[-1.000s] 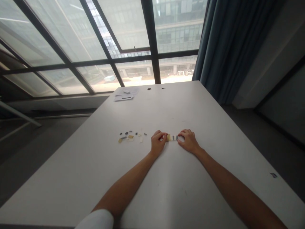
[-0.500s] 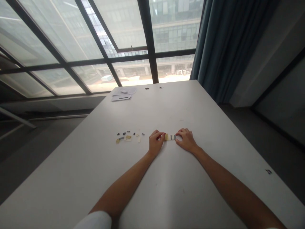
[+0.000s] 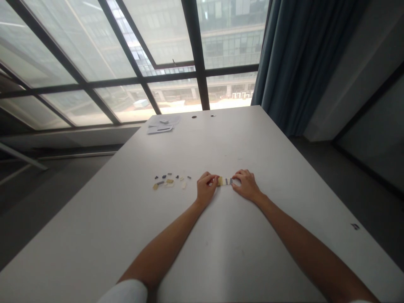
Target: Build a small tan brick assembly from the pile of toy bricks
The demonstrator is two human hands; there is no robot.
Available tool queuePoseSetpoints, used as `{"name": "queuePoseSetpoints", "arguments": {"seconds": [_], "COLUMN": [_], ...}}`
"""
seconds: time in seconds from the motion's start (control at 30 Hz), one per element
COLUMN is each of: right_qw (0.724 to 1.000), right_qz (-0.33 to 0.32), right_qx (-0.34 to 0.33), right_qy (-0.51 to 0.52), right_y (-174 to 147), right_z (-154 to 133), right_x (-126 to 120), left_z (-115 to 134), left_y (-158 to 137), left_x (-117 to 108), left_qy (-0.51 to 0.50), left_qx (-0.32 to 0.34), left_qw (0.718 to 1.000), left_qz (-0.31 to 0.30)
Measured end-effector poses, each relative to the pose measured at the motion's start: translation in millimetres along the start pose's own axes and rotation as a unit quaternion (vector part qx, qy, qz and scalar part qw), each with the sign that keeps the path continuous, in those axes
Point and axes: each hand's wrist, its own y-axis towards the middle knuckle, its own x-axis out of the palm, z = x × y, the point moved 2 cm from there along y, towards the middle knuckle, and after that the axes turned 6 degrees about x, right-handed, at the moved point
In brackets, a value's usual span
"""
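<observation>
Between my two hands, low on the white table (image 3: pixel 202 147), is a short strip of small toy building bricks (image 3: pixel 224 181), tan at its left end, with white and grey bands to the right. My left hand (image 3: pixel 207 186) pinches the tan end between thumb and fingers. At the grey end, the thumb and fingertips of my right hand (image 3: pixel 246 184) close on the strip, leaving a gap under the curled fingers. Off to the left of my left hand lie several loose pieces: a tan brick (image 3: pixel 169 181), a round tan piece (image 3: pixel 155 187), a grey bar (image 3: pixel 160 183) and small dark bits (image 3: pixel 164 176).
Papers (image 3: pixel 160 124) with a dark pen-like item lie at the table's far left corner. A dark round disc (image 3: pixel 194 117) is near the far edge. A small dark item (image 3: pixel 355 226) sits by the right edge. Windows stand beyond, with a blue curtain (image 3: pixel 280 71) at right.
</observation>
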Motion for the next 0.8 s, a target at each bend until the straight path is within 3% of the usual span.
{"name": "queuePoseSetpoints", "arguments": {"seconds": [0.67,0.8], "right_qw": [1.0,1.0], "right_qz": [-0.011,0.019], "right_qx": [0.008,0.012], "right_qy": [-0.01,0.022], "right_y": [-0.7,2.5], "right_z": [-2.2,3.1], "right_x": [0.8,-0.1], "left_z": [0.2,-1.6], "left_y": [0.6,0.7], "left_x": [-1.0,-1.6], "left_qy": [0.005,0.009], "left_qx": [-0.001,0.005], "left_qw": [1.0,1.0], "left_qz": [-0.004,-0.001]}}
